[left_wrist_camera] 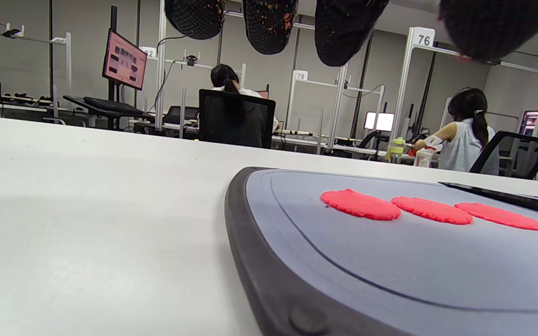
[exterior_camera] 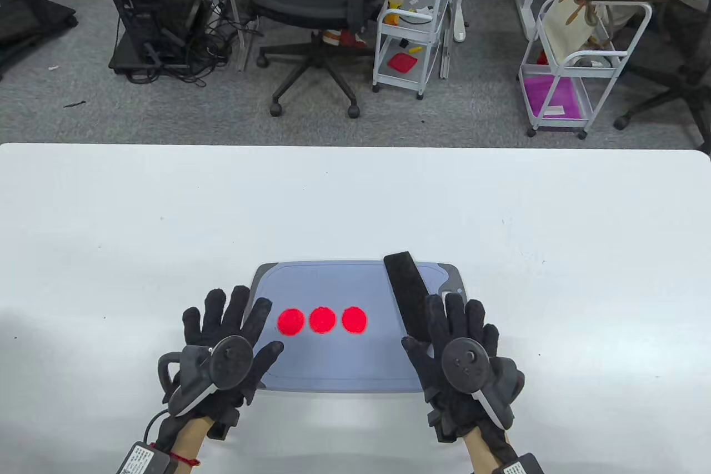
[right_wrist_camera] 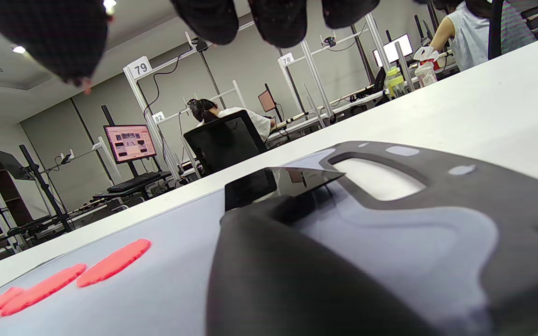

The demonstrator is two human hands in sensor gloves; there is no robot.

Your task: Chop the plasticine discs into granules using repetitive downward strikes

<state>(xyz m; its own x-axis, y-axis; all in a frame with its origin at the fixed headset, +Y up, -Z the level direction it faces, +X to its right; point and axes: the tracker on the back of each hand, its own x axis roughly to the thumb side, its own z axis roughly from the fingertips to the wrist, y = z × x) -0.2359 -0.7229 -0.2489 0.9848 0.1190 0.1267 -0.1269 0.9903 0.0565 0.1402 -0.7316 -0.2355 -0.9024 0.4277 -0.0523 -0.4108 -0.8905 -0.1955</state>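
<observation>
On the grey cutting board [exterior_camera: 355, 363], mid-surface: three red plasticine discs [exterior_camera: 323, 320] in a row, flat, close together, whole. Right of them, a black cleaver [exterior_camera: 407, 296] lying flat, blade pointing away. Right hand [exterior_camera: 462, 354]: fingers spread, over the cleaver's near end; actual grip cannot be told. Left hand [exterior_camera: 225, 343]: fingers spread, at the board's left edge. Board sits on a white table [exterior_camera: 166, 229].
</observation>
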